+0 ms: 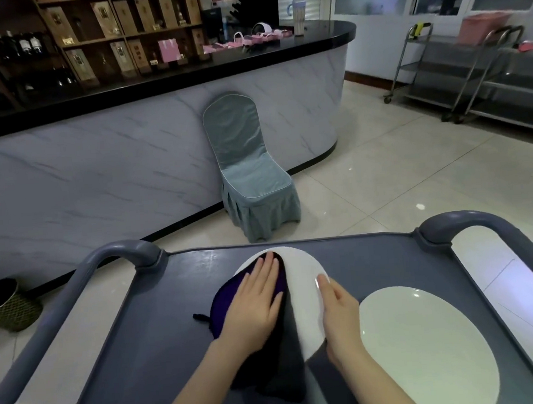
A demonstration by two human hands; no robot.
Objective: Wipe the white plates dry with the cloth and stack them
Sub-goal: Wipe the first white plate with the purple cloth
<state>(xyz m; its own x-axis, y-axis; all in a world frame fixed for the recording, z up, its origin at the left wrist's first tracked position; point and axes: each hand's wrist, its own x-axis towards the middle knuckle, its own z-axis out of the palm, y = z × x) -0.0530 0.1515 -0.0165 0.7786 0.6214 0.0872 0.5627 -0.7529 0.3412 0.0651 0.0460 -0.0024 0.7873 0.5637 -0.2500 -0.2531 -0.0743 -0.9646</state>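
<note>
White plate (pixel 303 281) under the flat-fingered left hand (pixel 257 301) and cloth (pixel 222 304) is mid-wipe, right hand (pixel 337 311) steadying its rim with straight fingers; second plate (pixel 429 348) lies beside it, unstacked.

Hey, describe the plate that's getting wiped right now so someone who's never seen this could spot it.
Look at the grey cart top nearest the camera. Of its two white plates, take the middle plate, farther away. Unlike the bare plate to its right, a dark cloth covers its left half under the left hand.
</note>
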